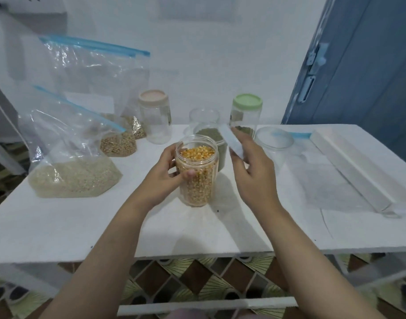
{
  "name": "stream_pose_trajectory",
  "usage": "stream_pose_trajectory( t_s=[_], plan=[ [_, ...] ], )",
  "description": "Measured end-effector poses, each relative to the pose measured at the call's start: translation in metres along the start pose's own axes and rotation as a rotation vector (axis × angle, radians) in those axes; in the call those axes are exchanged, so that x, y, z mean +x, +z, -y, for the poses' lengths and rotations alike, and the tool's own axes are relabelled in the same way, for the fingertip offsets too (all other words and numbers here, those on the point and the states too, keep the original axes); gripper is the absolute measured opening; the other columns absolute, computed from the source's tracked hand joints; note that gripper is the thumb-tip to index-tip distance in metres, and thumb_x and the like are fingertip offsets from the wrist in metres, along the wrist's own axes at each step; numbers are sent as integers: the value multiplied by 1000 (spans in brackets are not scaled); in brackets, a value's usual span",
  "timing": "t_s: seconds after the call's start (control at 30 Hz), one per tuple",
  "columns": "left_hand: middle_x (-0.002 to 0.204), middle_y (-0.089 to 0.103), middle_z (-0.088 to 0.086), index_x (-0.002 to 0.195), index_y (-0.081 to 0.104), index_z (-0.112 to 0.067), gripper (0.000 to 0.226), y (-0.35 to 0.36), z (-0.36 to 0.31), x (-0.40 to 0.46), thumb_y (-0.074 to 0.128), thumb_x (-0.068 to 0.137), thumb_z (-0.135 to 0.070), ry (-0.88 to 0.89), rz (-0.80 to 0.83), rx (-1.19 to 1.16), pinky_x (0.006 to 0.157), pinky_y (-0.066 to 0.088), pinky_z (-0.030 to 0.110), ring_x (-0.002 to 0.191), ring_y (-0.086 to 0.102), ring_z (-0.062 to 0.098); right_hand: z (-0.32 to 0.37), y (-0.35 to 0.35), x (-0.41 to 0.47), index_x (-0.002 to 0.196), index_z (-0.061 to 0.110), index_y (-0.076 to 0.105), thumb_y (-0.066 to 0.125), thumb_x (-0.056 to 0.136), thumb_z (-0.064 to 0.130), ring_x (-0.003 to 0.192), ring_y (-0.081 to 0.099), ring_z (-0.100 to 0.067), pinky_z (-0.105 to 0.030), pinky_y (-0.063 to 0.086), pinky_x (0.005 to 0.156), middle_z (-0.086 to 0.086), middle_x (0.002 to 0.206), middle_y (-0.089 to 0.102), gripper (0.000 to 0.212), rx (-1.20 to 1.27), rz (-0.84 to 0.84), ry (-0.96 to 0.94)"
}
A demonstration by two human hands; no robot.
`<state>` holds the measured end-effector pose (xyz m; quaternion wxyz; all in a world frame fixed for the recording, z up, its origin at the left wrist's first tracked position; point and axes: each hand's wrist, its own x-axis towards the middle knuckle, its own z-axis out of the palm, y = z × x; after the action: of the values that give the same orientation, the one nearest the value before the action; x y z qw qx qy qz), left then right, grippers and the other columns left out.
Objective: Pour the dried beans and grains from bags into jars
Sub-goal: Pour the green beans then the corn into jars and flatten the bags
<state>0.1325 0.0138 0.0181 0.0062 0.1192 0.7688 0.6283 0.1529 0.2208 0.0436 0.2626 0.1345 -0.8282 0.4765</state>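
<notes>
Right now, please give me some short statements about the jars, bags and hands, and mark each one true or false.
1. The left hand grips the jar of corn kernels. True.
2. That jar has its lid on. False: its mouth is open.
3. The right hand holds a white lid. True.
4. The green-lidded jar lies on its side. False: it stands upright.
5. The bag of pale grain lies on the table. True.
</notes>
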Motion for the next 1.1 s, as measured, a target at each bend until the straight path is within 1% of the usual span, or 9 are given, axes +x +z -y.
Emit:
stream_pose_trajectory(
  t_s=[0.07, 0.13, 0.33, 0.43, 0.5, 0.63, 0.77, 0.93, 1.1],
  plan=[
    [130, 54, -20, 127, 38, -49, 60, 2, -2, -1, 69, 78, -32, 10, 17, -22, 84, 47, 9, 115, 51, -16, 0, 3, 12, 138, 22, 54, 53, 95, 4, 137, 41, -12, -46, 34, 115, 3, 146, 51, 47, -72, 119, -135],
    [129, 55, -19, 127, 39, -48, 61, 3, -2, -1, 68, 78, -29, 25, 18, -49, 85, 47, 11, 114, 52, -14, -2, 7, 18, 135, 26, 56, 55, 91, 6, 143, 35, -9, -47, 34, 114, 5, 153, 42, 48, -73, 260, -171],
    [128, 61, -17, 139, 43, -35, 62, 9, 0, -2, 67, 82, -28, 39, 40, -84, 90, 49, 17, 120, 55, -4, -1, 13, 11, 124, 36, 61, 68, 91, 37, 148, 12, 3, -22, 25, 116, 7, 161, 21, 33, 28, 413, -70],
    [122, 65, -20, 135, 48, -36, 57, 8, 1, -1, 70, 82, -32, 38, 53, -50, 91, 49, 17, 119, 56, -2, 6, 13, 17, 117, 39, 65, 58, 92, 49, 140, 6, 19, -1, 26, 100, 7, 160, 20, 28, 62, 395, 9],
    [119, 66, -20, 133, 49, -36, 56, 6, 1, 0, 70, 82, -31, 31, 58, -45, 89, 49, 17, 117, 57, -1, 7, 15, 23, 114, 41, 66, 56, 92, 52, 135, 12, 22, -2, 33, 95, 7, 158, 25, 26, 41, 424, 31],
    [107, 67, -26, 126, 52, -36, 52, 5, 1, 0, 69, 77, -30, 18, 64, -42, 84, 49, 16, 107, 59, -4, 3, 24, 28, 102, 36, 73, 69, 91, 36, 133, 35, 3, -29, 38, 110, 9, 141, 38, 12, 107, 444, 65],
    [107, 66, -26, 126, 53, -33, 52, 5, 2, 1, 72, 78, -31, 14, 69, -56, 86, 49, 17, 106, 59, -4, 0, 28, 28, 96, 34, 75, 76, 83, 33, 127, 41, 3, -27, 39, 108, 10, 130, 42, 12, 183, 425, 97],
    [117, 64, -20, 132, 49, -34, 59, 4, 5, 2, 76, 80, -36, 12, 82, -47, 88, 48, 16, 112, 57, -5, -9, 30, 24, 119, 34, 52, 67, 73, 63, 117, 51, -4, -26, 46, 95, 12, 123, 48, 56, 304, 303, 177],
    [125, 59, -20, 128, 47, -40, 58, 4, 4, 5, 69, 75, -34, -1, 100, -50, 87, 46, 10, 116, 52, -13, -24, 34, 25, 104, 34, 63, 53, 84, 58, 112, 58, -12, -34, 50, 90, 1, 122, 58, 33, 588, 191, 402]
  ],
)
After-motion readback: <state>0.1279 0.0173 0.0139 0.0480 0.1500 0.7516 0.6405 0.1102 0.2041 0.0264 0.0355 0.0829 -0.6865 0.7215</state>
